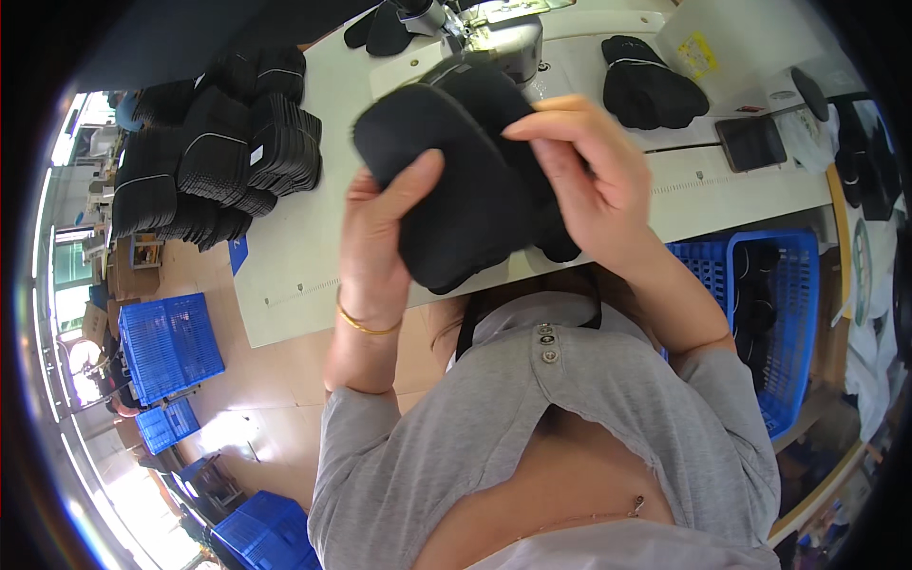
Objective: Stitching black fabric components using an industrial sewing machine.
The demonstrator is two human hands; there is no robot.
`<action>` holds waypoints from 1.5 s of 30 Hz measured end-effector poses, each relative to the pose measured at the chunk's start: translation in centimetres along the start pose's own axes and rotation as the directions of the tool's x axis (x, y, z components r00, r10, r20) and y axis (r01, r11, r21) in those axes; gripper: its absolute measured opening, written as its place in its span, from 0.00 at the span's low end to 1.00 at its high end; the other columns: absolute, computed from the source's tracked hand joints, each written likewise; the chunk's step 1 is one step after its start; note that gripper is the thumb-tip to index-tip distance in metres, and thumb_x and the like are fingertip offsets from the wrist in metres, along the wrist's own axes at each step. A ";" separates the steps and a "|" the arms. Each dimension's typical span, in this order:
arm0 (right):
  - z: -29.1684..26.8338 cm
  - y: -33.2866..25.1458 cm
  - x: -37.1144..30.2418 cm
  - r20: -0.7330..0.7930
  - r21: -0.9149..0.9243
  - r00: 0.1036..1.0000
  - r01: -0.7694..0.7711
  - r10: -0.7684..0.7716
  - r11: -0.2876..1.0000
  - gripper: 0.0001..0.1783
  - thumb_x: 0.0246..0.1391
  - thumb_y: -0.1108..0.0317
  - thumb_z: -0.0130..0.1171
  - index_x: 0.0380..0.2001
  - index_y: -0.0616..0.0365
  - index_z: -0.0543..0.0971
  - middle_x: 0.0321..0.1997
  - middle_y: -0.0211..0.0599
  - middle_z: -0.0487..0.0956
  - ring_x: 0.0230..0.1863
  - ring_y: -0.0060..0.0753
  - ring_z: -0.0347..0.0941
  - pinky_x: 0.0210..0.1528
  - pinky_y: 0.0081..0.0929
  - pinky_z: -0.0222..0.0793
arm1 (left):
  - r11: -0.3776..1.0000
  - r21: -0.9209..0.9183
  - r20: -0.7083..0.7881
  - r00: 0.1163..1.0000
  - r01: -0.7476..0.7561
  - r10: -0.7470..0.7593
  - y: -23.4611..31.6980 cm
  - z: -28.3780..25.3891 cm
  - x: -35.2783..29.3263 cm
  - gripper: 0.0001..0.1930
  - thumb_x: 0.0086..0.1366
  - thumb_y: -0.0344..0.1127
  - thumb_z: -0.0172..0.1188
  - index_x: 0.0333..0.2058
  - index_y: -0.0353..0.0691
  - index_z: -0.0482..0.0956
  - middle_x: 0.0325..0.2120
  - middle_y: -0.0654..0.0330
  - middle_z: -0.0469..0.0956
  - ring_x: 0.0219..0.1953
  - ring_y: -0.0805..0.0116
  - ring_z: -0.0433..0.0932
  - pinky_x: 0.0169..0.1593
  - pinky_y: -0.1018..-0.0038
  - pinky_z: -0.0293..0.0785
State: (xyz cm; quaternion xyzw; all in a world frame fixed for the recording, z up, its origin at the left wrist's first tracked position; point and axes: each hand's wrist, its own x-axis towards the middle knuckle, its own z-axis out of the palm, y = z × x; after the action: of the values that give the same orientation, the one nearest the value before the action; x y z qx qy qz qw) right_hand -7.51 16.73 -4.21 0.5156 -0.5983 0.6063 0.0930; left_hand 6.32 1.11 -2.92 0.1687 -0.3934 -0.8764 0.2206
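Observation:
My left hand [382, 223], with a gold bangle at the wrist, grips a black rounded fabric piece [456, 195] between thumb and fingers. The piece looks thick and padded, with a seam edge running down its right side. My right hand [603, 176] pinches the edge of the black fabric on the right, thumb and forefinger together. More black fabric shows below and behind, at the table's front edge; whether it is joined to the held piece I cannot tell. Just beyond my hands stands a sewing machine [508, 43], its needle area partly hidden by the fabric.
Tied stacks of black pieces [214, 142] fill the table's left side. A tied black bundle [651, 85] and a phone [750, 142] lie at the right. A blue crate [798, 323] with black rolls stands below the right edge. Blue crates [171, 347] sit on the floor left.

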 end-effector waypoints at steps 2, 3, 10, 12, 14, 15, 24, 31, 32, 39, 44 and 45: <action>0.9 0.3 -0.2 -0.017 0.132 0.999 -0.042 0.044 0.990 0.09 0.62 0.81 0.55 0.43 0.63 0.80 0.37 0.37 0.80 0.35 0.27 0.76 0.38 0.21 0.70 | 0.999 0.047 0.006 1.000 -0.004 0.004 -0.7 0.2 0.3 0.13 0.65 0.23 0.65 0.48 0.37 0.82 0.43 0.58 0.85 0.44 0.67 0.84 0.51 0.71 0.82; 0.9 0.0 -0.4 0.055 0.301 0.967 -0.252 0.248 0.920 0.08 0.61 0.80 0.56 0.43 0.63 0.80 0.36 0.35 0.80 0.35 0.24 0.75 0.38 0.20 0.69 | 0.999 0.053 0.009 1.000 -0.001 0.000 -0.7 0.3 0.3 0.13 0.65 0.23 0.65 0.48 0.37 0.82 0.43 0.58 0.85 0.44 0.67 0.84 0.51 0.71 0.82; 0.7 -1.4 -2.8 0.126 0.338 0.905 -0.424 0.406 0.841 0.07 0.57 0.74 0.65 0.36 0.63 0.77 0.40 0.33 0.79 0.35 0.18 0.75 0.34 0.19 0.71 | 0.938 0.106 -0.055 0.940 -0.330 0.337 -0.8 0.4 0.3 0.14 0.65 0.23 0.65 0.49 0.37 0.80 0.45 0.58 0.83 0.46 0.67 0.83 0.52 0.71 0.81; 0.9 -1.4 -3.1 0.082 0.406 0.890 -0.441 0.448 0.800 0.06 0.57 0.75 0.65 0.36 0.63 0.78 0.40 0.34 0.80 0.34 0.18 0.76 0.35 0.19 0.73 | 0.935 0.118 -0.055 0.938 -0.335 0.343 -0.9 0.1 0.5 0.14 0.65 0.22 0.65 0.50 0.37 0.79 0.45 0.57 0.83 0.46 0.67 0.83 0.53 0.70 0.81; 0.9 -1.4 -3.2 0.086 0.413 0.884 -0.451 0.459 0.791 0.05 0.58 0.75 0.64 0.35 0.63 0.78 0.39 0.35 0.81 0.33 0.19 0.77 0.35 0.19 0.74 | 0.939 0.106 -0.037 0.943 -0.326 0.331 -0.9 -0.1 0.6 0.14 0.65 0.22 0.65 0.50 0.37 0.80 0.45 0.57 0.83 0.46 0.66 0.83 0.53 0.70 0.81; 0.9 -1.4 -3.2 0.091 0.418 0.880 -0.459 0.467 0.784 0.05 0.58 0.75 0.64 0.34 0.64 0.78 0.38 0.35 0.81 0.32 0.19 0.78 0.35 0.19 0.75 | 0.940 0.107 -0.037 0.944 -0.324 0.329 -0.8 -0.2 0.7 0.14 0.65 0.22 0.65 0.50 0.37 0.80 0.45 0.57 0.83 0.46 0.66 0.83 0.53 0.70 0.81; 1.9 -1.3 -2.2 0.056 0.546 0.854 -0.460 0.517 0.700 0.21 0.61 0.79 0.60 0.57 0.68 0.69 0.35 0.38 0.82 0.33 0.25 0.82 0.39 0.20 0.80 | 0.960 0.122 -0.014 0.967 -0.251 0.255 0.2 -0.8 2.9 0.12 0.68 0.23 0.61 0.50 0.35 0.79 0.44 0.56 0.84 0.45 0.64 0.85 0.52 0.68 0.83; 1.4 -0.1 1.2 0.285 0.590 0.757 -0.622 0.588 0.516 0.12 0.66 0.72 0.53 0.45 0.73 0.78 0.34 0.42 0.84 0.33 0.29 0.84 0.35 0.22 0.81 | 0.926 0.331 0.038 0.983 -0.184 0.182 3.4 0.4 7.4 0.12 0.64 0.25 0.67 0.45 0.30 0.81 0.39 0.56 0.84 0.39 0.69 0.84 0.45 0.74 0.82; 1.5 0.1 1.7 0.287 0.608 0.754 -0.620 0.591 0.496 0.13 0.66 0.72 0.54 0.45 0.73 0.78 0.34 0.43 0.85 0.33 0.29 0.85 0.35 0.22 0.81 | 0.912 0.379 0.069 0.988 -0.154 0.138 4.0 0.3 8.2 0.12 0.64 0.26 0.68 0.45 0.29 0.81 0.39 0.56 0.84 0.39 0.69 0.84 0.45 0.74 0.82; 2.0 0.6 3.9 0.249 0.663 0.789 -0.562 0.562 0.495 0.15 0.67 0.71 0.53 0.49 0.74 0.76 0.38 0.50 0.86 0.35 0.34 0.86 0.36 0.24 0.83 | 0.846 0.519 0.076 0.993 -0.117 0.091 6.6 1.3 11.4 0.08 0.62 0.26 0.68 0.37 0.24 0.83 0.32 0.55 0.85 0.30 0.68 0.85 0.34 0.76 0.83; 2.3 0.6 3.8 0.238 0.668 0.780 -0.564 0.580 0.485 0.14 0.69 0.70 0.52 0.48 0.73 0.75 0.39 0.51 0.86 0.36 0.34 0.86 0.36 0.24 0.83 | 0.831 0.557 0.036 0.999 -0.017 -0.004 7.2 1.6 11.7 0.09 0.63 0.27 0.67 0.38 0.25 0.84 0.33 0.54 0.85 0.30 0.68 0.85 0.35 0.75 0.83; 2.3 0.5 3.9 0.237 0.674 0.775 -0.566 0.586 0.475 0.13 0.69 0.70 0.52 0.48 0.72 0.75 0.39 0.51 0.86 0.36 0.35 0.86 0.36 0.24 0.83 | 0.826 0.564 0.014 1.000 0.002 -0.011 7.2 1.7 11.8 0.09 0.64 0.28 0.66 0.38 0.26 0.84 0.33 0.54 0.85 0.31 0.68 0.85 0.35 0.75 0.83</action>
State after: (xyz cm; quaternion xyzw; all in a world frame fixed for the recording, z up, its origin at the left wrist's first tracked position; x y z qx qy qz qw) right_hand -8.45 12.73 -2.28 0.2698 -0.4505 0.7904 -0.3154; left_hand -2.62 -8.29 2.23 0.2203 -0.6357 -0.7234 0.1548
